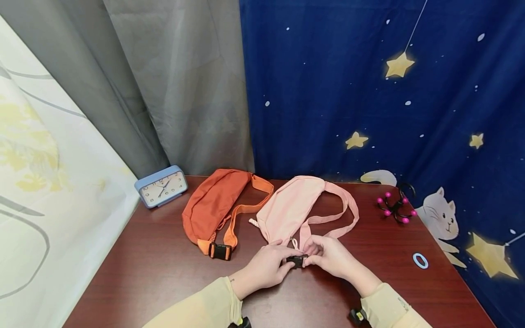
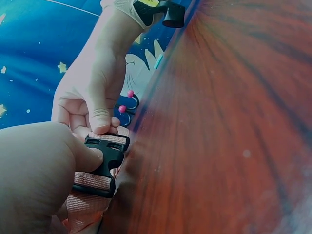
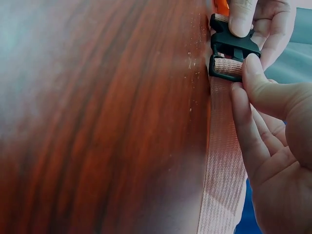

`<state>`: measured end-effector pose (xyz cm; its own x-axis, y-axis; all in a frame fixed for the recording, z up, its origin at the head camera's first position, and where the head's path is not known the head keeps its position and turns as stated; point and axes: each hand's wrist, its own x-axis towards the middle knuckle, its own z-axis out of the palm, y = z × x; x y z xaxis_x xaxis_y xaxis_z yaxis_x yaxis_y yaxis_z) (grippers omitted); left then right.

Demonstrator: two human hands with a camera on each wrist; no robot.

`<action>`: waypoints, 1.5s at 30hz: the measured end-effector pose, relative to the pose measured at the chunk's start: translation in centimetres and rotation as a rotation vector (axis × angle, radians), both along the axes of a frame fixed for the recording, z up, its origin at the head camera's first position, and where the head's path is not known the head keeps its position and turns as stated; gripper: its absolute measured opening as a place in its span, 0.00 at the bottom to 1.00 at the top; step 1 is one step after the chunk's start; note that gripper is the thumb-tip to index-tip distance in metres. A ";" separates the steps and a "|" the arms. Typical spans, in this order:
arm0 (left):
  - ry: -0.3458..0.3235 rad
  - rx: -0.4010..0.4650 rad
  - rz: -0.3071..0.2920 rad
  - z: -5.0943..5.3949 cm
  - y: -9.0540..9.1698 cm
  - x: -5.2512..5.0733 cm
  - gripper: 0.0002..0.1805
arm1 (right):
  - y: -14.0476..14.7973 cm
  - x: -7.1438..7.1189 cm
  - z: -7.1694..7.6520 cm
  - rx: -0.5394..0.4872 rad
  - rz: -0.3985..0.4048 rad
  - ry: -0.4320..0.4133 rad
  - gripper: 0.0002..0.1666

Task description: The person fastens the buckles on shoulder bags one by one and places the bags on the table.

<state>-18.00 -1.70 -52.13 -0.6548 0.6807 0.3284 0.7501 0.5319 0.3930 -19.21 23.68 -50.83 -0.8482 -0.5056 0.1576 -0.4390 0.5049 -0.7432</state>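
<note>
A pink waist bag [image 1: 289,205] lies at the middle of the table, its strap [image 1: 352,212] looped to the right. At its near end my left hand [image 1: 266,266] and right hand [image 1: 334,257] meet at a black side-release buckle [image 2: 111,155]. In the left wrist view my left thumb presses on the buckle's face. My right thumb and fingers pinch the buckle's other end, where pink webbing [image 3: 224,122] threads through. The two buckle halves sit together; whether they are fully latched I cannot tell. The left fingers behind the buckle are partly hidden.
An orange-red waist bag [image 1: 215,205] with a black buckle [image 1: 220,251] lies to the left. Beyond it stands a blue clock [image 1: 162,187]. At right are a black hook rack with pink tips [image 1: 396,207] and a light-blue ring [image 1: 420,260]. Curtains hang behind the table.
</note>
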 end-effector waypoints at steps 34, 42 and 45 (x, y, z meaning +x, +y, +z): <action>-0.002 -0.024 0.025 -0.2 0.1 0.0 0.20 | -1.0 0.6 0.0 -0.028 -0.031 0.060 0.17; 0.002 -0.030 0.029 -0.2 0.2 -0.1 0.20 | -1.1 0.7 0.1 -0.013 -0.040 0.050 0.16; 0.012 -0.030 0.021 -0.3 0.1 -0.1 0.19 | -1.1 0.8 0.1 0.009 -0.033 0.057 0.15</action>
<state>-18.09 -1.62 -52.40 -0.6649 0.6766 0.3165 0.7435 0.5586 0.3677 -18.42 22.61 -50.69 -0.8540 -0.4794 0.2022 -0.4640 0.5260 -0.7128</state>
